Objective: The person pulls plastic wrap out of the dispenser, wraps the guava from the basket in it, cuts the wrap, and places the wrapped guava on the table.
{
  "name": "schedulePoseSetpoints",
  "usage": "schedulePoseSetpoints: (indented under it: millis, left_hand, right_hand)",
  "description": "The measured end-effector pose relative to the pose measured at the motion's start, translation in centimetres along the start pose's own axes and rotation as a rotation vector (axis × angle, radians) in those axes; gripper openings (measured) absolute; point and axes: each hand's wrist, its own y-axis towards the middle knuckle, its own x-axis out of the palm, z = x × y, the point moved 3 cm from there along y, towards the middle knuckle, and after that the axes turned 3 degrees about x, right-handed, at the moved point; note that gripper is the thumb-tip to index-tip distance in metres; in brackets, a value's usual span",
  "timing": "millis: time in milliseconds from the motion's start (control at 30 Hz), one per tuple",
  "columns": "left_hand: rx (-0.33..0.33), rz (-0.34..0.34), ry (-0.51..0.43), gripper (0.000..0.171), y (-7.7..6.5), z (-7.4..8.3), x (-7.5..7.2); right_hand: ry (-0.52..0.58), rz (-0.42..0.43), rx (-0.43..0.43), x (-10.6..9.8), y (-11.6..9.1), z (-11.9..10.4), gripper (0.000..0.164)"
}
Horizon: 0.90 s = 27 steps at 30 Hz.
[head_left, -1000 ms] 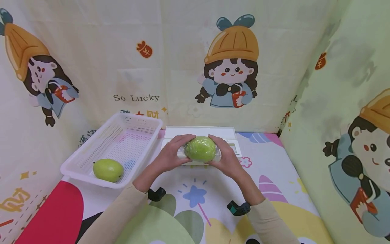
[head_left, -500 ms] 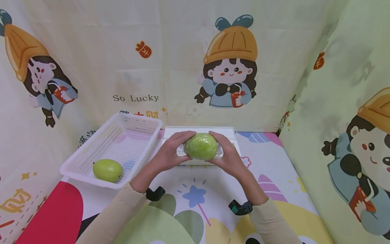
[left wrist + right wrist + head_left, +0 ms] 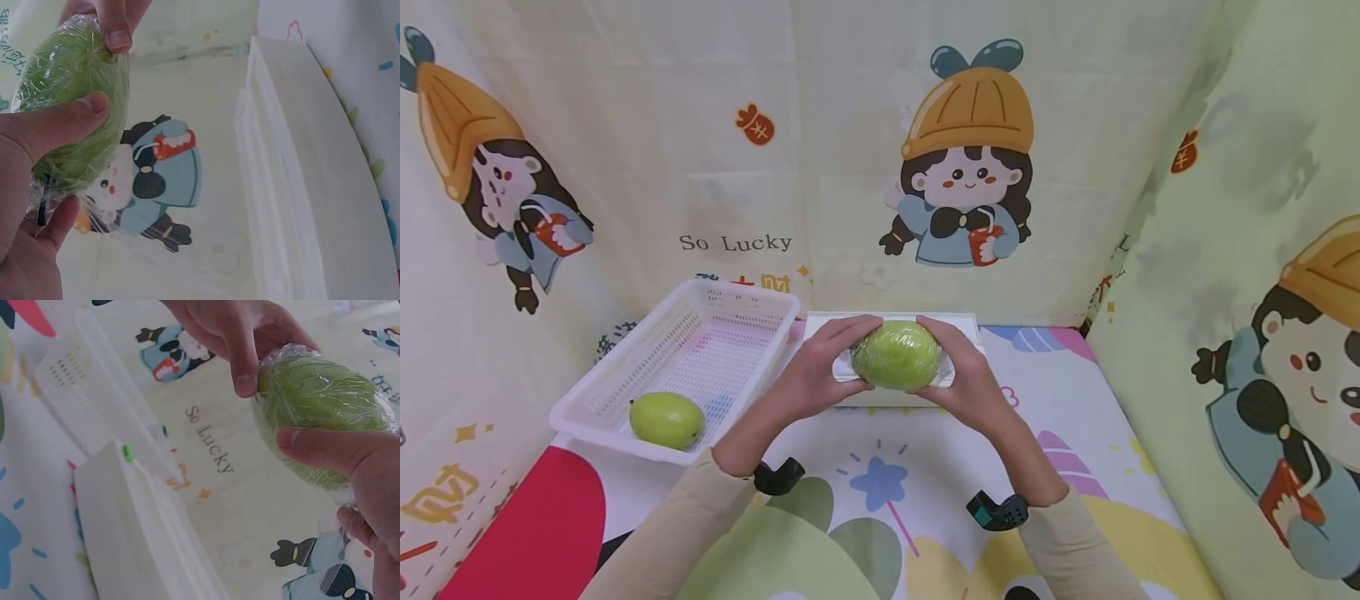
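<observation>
A green mango [image 3: 896, 355] wrapped in clear cling film is held up between both hands in the head view. My left hand [image 3: 816, 367] grips its left end, thumb and fingers curled round it. My right hand [image 3: 967, 375] grips the right end the same way. In the left wrist view the film on the mango [image 3: 75, 106] is wrinkled, and loose film trails from its lower end. The right wrist view shows the thumb pressing on the wrapped mango [image 3: 325, 412]. Behind and below the hands lies a long white box [image 3: 895, 400], partly hidden by them.
A white perforated plastic basket [image 3: 767, 367] stands on the left, with a second green mango [image 3: 666, 420] in its near end. A patterned cloth [image 3: 880, 450] covers the table. Printed curtains [image 3: 835, 167] close off the back and sides.
Both hands have lifted the wrapped mango slightly, keeping hold of its ends. The basket, the second mango and the white box stay where they were.
</observation>
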Motion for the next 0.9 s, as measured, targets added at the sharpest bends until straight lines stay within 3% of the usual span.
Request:
schedulePoseSetpoints:
  millis: [233, 733, 800, 900]
  left_hand:
    - [0.041, 0.016, 0.021, 0.084, 0.8, 1.2, -0.9]
    - [0.102, 0.095, 0.085, 0.083, 1.1, 2.9, -2.6]
    - [0.111, 0.083, 0.070, 0.084, 1.2, 2.9, -2.8]
    - [0.095, 0.029, -0.027, 0.091, 1.1, 2.4, -2.9]
  right_hand:
    - [-0.007, 0.020, -0.035, -1.1, 0.3, -0.8, 0.095]
    - [-0.010, 0.042, -0.076, -2.7, 0.7, -2.7, 0.091]
    - [-0.003, 0.047, -0.088, -2.9, 0.7, -2.9, 0.090]
    - [0.000, 0.044, -0.100, -2.9, 0.6, -2.8, 0.090]
